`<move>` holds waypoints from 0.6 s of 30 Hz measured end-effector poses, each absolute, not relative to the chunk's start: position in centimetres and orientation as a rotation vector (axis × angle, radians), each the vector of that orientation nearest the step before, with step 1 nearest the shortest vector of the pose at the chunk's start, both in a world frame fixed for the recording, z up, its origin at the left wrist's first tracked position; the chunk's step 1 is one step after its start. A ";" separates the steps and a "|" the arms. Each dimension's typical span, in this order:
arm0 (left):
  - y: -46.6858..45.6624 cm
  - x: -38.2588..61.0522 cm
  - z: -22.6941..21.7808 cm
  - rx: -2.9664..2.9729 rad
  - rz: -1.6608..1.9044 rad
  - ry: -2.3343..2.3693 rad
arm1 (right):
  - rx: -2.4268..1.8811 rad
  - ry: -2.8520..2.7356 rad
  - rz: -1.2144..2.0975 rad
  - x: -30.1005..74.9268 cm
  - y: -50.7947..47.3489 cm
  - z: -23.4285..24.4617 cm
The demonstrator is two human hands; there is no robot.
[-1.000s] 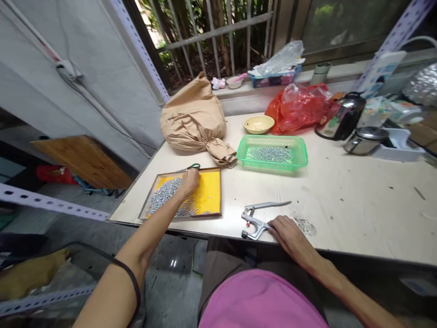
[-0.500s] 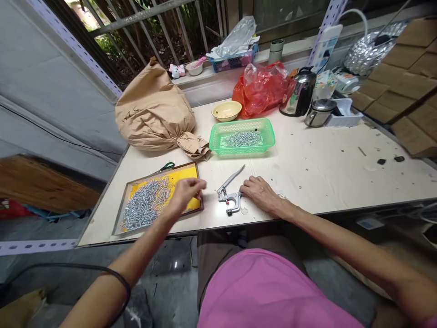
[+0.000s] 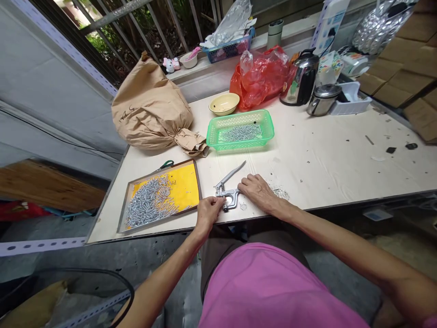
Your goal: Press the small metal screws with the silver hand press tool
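Grey snap-fastener pliers [image 3: 235, 193] lie on the table, their long lever raised and slanting away. My right hand [image 3: 258, 193] is closed over the right end of the pliers, its palm low on the tabletop. Pinched at the jaw end is my left hand [image 3: 209, 212], thumb and fingertips together; whatever small piece is between them is hidden. Left of it, a shallow tray [image 3: 195, 182] lined with yellow holds a heap of small silvery metal pieces [image 3: 146, 202]. Similar pieces lie in a green plastic basket [image 3: 212, 145] beyond the pliers.
A tied brown paper sack [image 3: 153, 109] stands at the back left. Green-handled scissors [image 3: 167, 164] stick out behind the tray. Farther back are a cream bowl [image 3: 223, 105], a red plastic bag [image 3: 257, 82], a kettle [image 3: 302, 77] and a steel pot [image 3: 322, 99]. Cardboard [image 3: 409, 77] rises at right.
My left hand has moved right, from over the tray to the jaw of the pliers. My right hand has stayed on the pliers. The camera view has shifted slightly.
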State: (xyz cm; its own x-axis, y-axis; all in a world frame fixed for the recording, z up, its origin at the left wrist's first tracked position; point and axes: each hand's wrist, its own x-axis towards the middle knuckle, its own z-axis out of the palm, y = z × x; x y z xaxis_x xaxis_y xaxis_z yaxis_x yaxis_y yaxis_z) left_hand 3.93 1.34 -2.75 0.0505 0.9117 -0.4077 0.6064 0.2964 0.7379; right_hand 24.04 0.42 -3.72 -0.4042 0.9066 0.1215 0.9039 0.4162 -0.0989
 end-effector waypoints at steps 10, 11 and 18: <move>1.7 4.0 -1.7 1.180 0.321 1.456 | -1.612 -2.481 -0.001 23.9 0.0 -3.7; 1.8 3.9 -1.7 1.160 0.300 1.437 | -1.612 -2.476 -0.017 23.9 0.0 -3.8; 2.8 3.6 -1.5 1.094 0.165 1.471 | -1.599 -2.474 -0.024 23.9 -0.1 -4.0</move>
State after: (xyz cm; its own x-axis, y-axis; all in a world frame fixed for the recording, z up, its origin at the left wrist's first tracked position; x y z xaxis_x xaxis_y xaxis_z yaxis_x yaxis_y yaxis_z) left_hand 3.64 2.81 -1.53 0.1810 0.6879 -0.7029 0.5155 0.5423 0.6635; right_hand 23.86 -0.14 -3.99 -0.3972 0.9014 0.1722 0.9045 0.4162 -0.0924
